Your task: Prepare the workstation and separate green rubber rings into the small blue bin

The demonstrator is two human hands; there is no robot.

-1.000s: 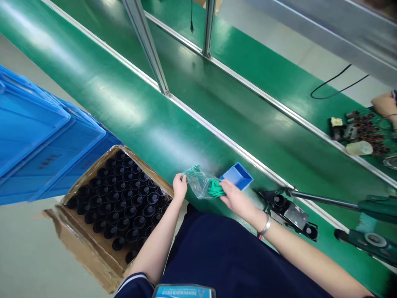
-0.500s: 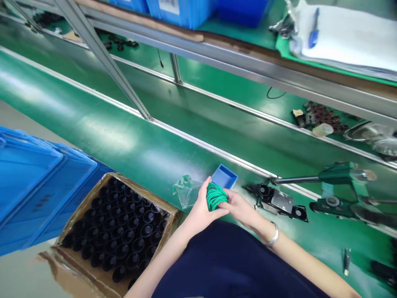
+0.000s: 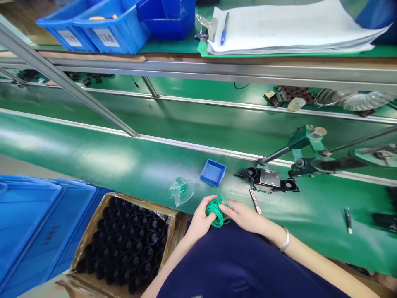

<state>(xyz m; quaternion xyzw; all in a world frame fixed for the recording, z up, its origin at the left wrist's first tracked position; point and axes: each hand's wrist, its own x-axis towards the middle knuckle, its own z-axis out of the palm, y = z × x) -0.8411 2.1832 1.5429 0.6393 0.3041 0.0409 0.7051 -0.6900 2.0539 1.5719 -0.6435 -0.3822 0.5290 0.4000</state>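
Note:
Close in front of my body, my left hand (image 3: 201,219) is closed around a bundle of green rings (image 3: 217,213), which look like thin rubber bands or O-rings. My right hand (image 3: 240,215) pinches part of the same bundle from the other side, pulling a few strands up and apart. Just left of my hands lies a clear plastic bag (image 3: 182,190) with more green rings inside. A small shallow blue tray (image 3: 213,172) sits on the green bench beyond my hands.
A carton (image 3: 172,215) of black cylindrical cups stands at left beside stacked blue crates (image 3: 27,231). A green hand press (image 3: 310,145) with a black fixture (image 3: 269,179) stands at right. Tweezers (image 3: 255,201) lie near my right hand. Overhead, a shelf (image 3: 217,68) carries blue bins (image 3: 111,37) and papers.
The camera view has turned and levelled, showing more of the shelf. My hands stay on the green bundle; my right fingers now lift a few strands away from it.

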